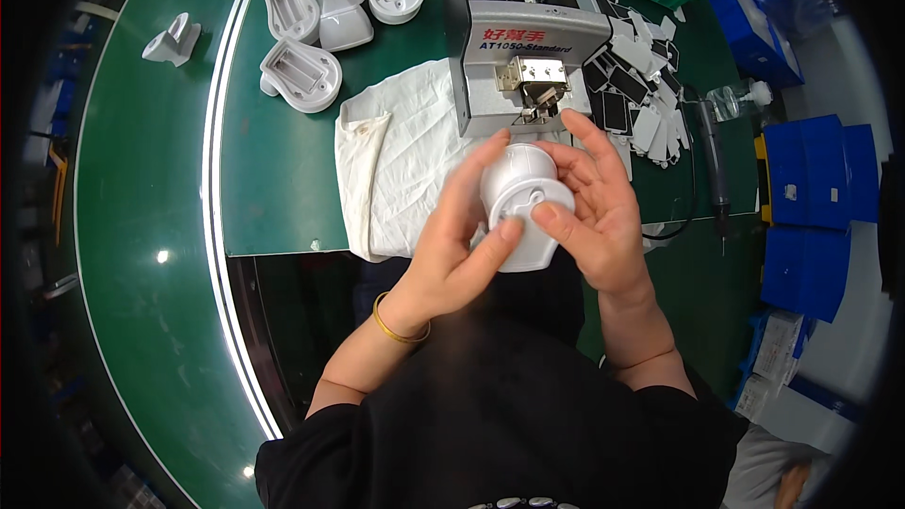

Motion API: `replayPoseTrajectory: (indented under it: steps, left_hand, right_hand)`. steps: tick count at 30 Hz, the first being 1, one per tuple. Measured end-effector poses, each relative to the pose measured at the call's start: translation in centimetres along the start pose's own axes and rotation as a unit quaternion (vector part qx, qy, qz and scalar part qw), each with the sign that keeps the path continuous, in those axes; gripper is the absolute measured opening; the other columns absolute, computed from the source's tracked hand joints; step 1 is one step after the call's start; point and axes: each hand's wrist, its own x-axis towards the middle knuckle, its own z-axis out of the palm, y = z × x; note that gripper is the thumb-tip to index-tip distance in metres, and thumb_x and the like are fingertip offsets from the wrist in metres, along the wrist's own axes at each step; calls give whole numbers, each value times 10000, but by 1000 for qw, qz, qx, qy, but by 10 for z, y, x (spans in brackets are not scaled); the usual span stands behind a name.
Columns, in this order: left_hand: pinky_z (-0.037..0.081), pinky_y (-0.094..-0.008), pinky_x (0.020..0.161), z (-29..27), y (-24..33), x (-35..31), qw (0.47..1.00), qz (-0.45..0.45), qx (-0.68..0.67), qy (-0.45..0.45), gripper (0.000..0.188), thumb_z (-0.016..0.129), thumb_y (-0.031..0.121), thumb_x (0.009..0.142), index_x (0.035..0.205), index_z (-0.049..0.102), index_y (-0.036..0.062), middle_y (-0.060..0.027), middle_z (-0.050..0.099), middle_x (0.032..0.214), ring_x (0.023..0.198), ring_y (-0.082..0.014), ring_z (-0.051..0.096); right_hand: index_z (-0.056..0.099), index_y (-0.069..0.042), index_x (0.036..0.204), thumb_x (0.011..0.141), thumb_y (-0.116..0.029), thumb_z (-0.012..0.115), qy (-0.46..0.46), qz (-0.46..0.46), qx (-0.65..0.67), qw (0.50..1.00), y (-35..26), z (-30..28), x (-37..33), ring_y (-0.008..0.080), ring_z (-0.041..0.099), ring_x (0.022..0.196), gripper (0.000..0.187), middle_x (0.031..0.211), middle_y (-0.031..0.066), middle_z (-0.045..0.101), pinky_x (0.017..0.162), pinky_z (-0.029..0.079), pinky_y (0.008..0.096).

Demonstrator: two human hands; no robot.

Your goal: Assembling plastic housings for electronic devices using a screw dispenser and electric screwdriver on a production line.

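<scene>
The left hand (459,259) and right hand (608,226) hold one white housing (518,193) before the grey machine (542,24); left of it, three open housings (304,75) seem unfinished, right of it, loose panels (630,85) lie heaped.

machine (471,71) blocking ahead, plates (646,128) heaped right, free cloth (405,165) (rumpled) left

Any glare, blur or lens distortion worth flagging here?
Head view: glare spots on the green surface at left, whose edges bow in the fisheye; head view: black corners; head view: left hand slightly soft, perhaps motion blur, white part fairly crisp.
</scene>
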Motion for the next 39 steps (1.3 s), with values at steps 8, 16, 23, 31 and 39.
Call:
replayPoseTrajectory:
  steps: [8, 16, 23, 31, 39]
  left_hand:
    - [409, -429, 1077, 10, 6, 1, 1000, -6, -18, 21, 741, 716, 82, 867, 1468, 293, -17, -209, 368, 1498, 1334, -314, 459]
    - [423, -407, 1064, 1, 4, -15, 979, 8, 178, -98, 1043, 910, 138, 618, 1475, 320, 55, -160, 494, 1417, 1301, -326, 503]
    - [406, -402, 1070, -4, -13, -21, 971, 6, 228, -71, 1112, 938, 192, 597, 1474, 273, 31, -164, 517, 1374, 1280, -299, 511]
    - [427, -451, 1024, -3, -30, -25, 948, 50, 311, -46, 1032, 943, 180, 539, 1399, 391, 36, -176, 508, 1360, 1255, -383, 487]
    - [444, -445, 1013, -1, -26, -20, 925, 130, 352, -62, 849, 926, 247, 602, 1328, 515, 88, -187, 508, 1373, 1234, -389, 513]
  right_hand:
    - [208, -10, 1506, 855, -17, 695, 12, -26, -48, 998, 6, -4, -7, 231, 571, 1147, 813, 1305, 191, 535, 998, 452, 339]
    - [540, -3, 1324, 931, -22, 635, 266, -51, -197, 942, 4, -98, 10, 127, 628, 1014, 405, 1162, 89, 660, 862, 501, 243]
    - [460, -225, 1437, 872, -490, 654, 395, 300, -651, 574, 8, -267, -3, 389, 562, 1194, 653, 1274, 200, 595, 989, 453, 463]
    - [534, -37, 1325, 916, -327, 681, 424, -14, -504, 752, -40, -202, 5, 252, 674, 927, 522, 1009, 141, 694, 833, 509, 355]
    - [439, 37, 1328, 897, -148, 655, 85, -309, 15, 947, -80, -48, 57, 213, 649, 750, 516, 879, 120, 644, 773, 558, 395]
